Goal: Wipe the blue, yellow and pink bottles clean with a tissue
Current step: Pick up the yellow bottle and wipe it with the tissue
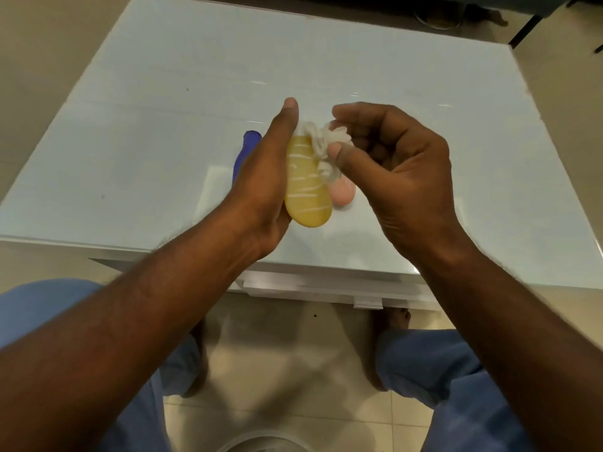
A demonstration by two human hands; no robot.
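My left hand [264,177] grips the yellow bottle [306,190], held above the table with its rounded base toward me. My right hand [391,168] pinches a crumpled white tissue [323,148] against the bottle's upper part. The blue bottle [246,151] lies on the table behind my left hand, mostly hidden by it. The pink bottle [342,192] lies on the table under the tissue and my right hand, only its lower end showing.
The pale glass-topped table [163,109] ends at its near edge just below my wrists. My knees in blue trousers and a tiled floor lie below. Dark furniture legs [528,24] stand at the far right.
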